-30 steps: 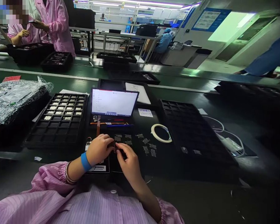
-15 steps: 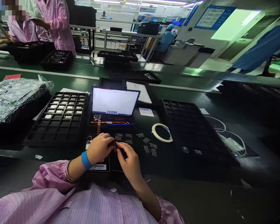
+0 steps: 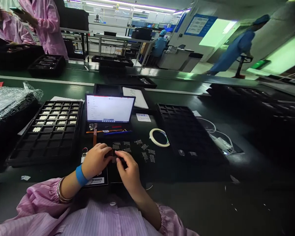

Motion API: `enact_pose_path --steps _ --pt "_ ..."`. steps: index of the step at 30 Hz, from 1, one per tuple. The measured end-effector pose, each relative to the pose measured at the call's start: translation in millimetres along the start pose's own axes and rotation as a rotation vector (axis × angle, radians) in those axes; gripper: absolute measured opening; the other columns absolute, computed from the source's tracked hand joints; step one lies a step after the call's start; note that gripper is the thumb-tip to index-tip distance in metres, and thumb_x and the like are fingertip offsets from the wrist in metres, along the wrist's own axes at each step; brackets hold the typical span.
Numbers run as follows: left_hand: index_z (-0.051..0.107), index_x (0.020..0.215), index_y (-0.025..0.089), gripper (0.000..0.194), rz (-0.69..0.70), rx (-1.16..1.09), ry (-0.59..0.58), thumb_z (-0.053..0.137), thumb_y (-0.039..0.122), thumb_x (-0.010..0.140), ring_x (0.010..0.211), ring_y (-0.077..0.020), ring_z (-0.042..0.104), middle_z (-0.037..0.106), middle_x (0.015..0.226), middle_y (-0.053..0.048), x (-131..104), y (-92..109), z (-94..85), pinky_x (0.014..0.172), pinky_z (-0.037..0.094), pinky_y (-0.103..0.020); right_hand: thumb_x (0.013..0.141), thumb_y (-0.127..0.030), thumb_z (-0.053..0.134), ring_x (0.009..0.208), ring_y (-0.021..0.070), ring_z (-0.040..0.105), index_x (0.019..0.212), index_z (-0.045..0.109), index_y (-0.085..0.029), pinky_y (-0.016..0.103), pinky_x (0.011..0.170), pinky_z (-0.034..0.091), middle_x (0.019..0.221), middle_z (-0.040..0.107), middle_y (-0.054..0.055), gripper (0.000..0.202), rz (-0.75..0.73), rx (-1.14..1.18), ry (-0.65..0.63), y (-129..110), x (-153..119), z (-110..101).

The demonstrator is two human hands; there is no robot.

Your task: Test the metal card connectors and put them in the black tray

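Note:
My left hand (image 3: 95, 161), with a blue wristband, is closed in a pinch over the black work surface. My right hand (image 3: 129, 168) meets it from the right, thumb and forefinger curled toward the same spot. Between the fingertips is a small dark piece (image 3: 113, 159), mostly hidden, its kind unclear. Just beyond my hands lie several small flat grey pieces (image 3: 145, 156). A brown ribbon cable (image 3: 95, 135) runs from near my left hand toward a lit display (image 3: 109, 108). Partly under my left wrist is a barcode label (image 3: 97, 181).
At left stands a black compartment tray (image 3: 48, 134) with metallic parts, beside a bubble-wrapped stack (image 3: 9, 101). To the right are a tape roll (image 3: 151, 136), another black tray (image 3: 184, 131) and a white cable (image 3: 215, 127). Co-workers stand and sit beyond the bench; one in blue holds a cart handle (image 3: 245, 59).
The view has turned to the right, so the bench things sit farther left. My hands stay together at the small piece. The person in blue at right shows more fully.

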State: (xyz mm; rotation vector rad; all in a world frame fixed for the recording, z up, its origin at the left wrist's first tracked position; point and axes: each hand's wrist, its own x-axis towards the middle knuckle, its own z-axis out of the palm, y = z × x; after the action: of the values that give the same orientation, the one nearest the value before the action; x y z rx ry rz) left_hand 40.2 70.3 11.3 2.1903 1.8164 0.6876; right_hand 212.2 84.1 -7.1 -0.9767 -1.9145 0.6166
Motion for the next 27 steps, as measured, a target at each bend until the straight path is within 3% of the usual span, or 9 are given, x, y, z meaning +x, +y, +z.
enact_pose_path --steps 3,6,10,12,14,17,20,23,27 --pt "0.070 0.105 0.018 0.021 0.016 0.007 0.011 0.071 0.019 0.084 0.094 -0.0243 0.063 0.069 0.100 -0.007 -0.7 -1.8 1.8 0.085 0.053 -0.038 0.092 -0.016 0.048 0.112 0.0247 0.062 0.110 0.066 -0.025 0.046 0.099 0.051 0.114 0.068 0.009 0.027 -0.119 -0.126 0.072 -2.9 32.8 -13.1" --pt "0.070 0.103 0.020 0.018 0.033 0.018 0.031 0.070 0.021 0.085 0.095 -0.0238 0.064 0.069 0.100 -0.006 -1.3 -3.5 3.2 0.085 0.054 -0.037 0.091 -0.021 0.053 0.128 0.0313 0.050 0.117 0.064 -0.021 0.053 0.109 0.041 0.134 0.056 0.014 0.029 -0.215 -0.330 0.141 1.6 98.5 -25.7" --pt "0.070 0.104 0.020 0.019 0.030 0.029 0.040 0.069 0.022 0.085 0.094 -0.0234 0.065 0.069 0.098 -0.006 -0.9 -3.9 1.6 0.084 0.055 -0.037 0.090 -0.012 0.051 0.149 0.0397 0.011 0.139 0.049 -0.017 0.065 0.114 0.021 0.160 0.023 0.015 0.050 -0.217 -0.531 0.172 21.3 183.9 -28.9" --pt "0.070 0.104 0.020 0.019 0.031 0.029 0.036 0.070 0.022 0.085 0.093 -0.0234 0.065 0.070 0.098 -0.006 -0.3 -3.0 -0.4 0.084 0.055 -0.037 0.091 -0.014 0.053 0.150 0.0399 0.001 0.145 0.043 -0.018 0.067 0.115 0.013 0.163 0.012 0.014 0.054 -0.260 -0.601 0.116 31.7 203.9 -25.5" --pt "0.070 0.103 0.019 0.018 0.037 0.022 0.028 0.070 0.022 0.085 0.094 -0.0236 0.066 0.070 0.099 -0.006 0.3 -1.9 -2.2 0.085 0.055 -0.037 0.093 -0.017 0.054 0.150 0.0393 -0.003 0.145 0.042 -0.018 0.065 0.116 0.008 0.164 0.007 0.014 0.054 -0.302 -0.648 0.060 39.3 207.0 -21.6" --pt "0.070 0.104 0.019 0.018 0.039 0.018 0.014 0.069 0.021 0.086 0.094 -0.0238 0.066 0.070 0.099 -0.007 0.8 -0.9 -3.1 0.086 0.055 -0.038 0.094 -0.020 0.052 0.151 0.0364 -0.001 0.138 0.051 -0.017 0.061 0.118 0.007 0.164 0.012 0.014 0.045 -0.354 -0.666 0.040 45.8 195.1 -19.4" --pt "0.070 0.104 0.018 0.018 0.040 0.019 0.004 0.068 0.021 0.086 0.095 -0.0241 0.066 0.070 0.100 -0.008 0.7 -1.3 -1.9 0.087 0.055 -0.039 0.091 -0.020 0.052 0.151 0.0315 0.011 0.135 0.051 -0.016 0.056 0.119 0.015 0.159 0.027 0.016 0.044 -0.327 -0.569 0.123 51.1 186.7 -20.1" --pt "0.070 0.104 0.018 0.018 0.042 0.022 0.005 0.068 0.022 0.087 0.097 -0.0244 0.066 0.070 0.103 -0.008 0.4 -2.4 -0.9 0.089 0.055 -0.039 0.084 -0.021 0.062 0.144 0.0313 0.031 0.146 0.033 -0.011 0.051 0.117 0.027 0.151 0.040 0.021 0.069 -0.093 -0.326 0.181 60.8 190.5 -17.3" --pt "0.070 0.105 0.017 0.019 0.031 0.037 0.000 0.068 0.023 0.087 0.096 -0.0249 0.066 0.070 0.103 -0.009 0.4 -2.8 -1.3 0.087 0.055 -0.039 0.074 -0.028 0.076 0.122 0.0339 0.058 0.150 0.023 -0.006 0.047 0.100 0.047 0.131 0.058 0.025 0.094 0.146 -0.161 0.104 78.2 198.2 -7.0"
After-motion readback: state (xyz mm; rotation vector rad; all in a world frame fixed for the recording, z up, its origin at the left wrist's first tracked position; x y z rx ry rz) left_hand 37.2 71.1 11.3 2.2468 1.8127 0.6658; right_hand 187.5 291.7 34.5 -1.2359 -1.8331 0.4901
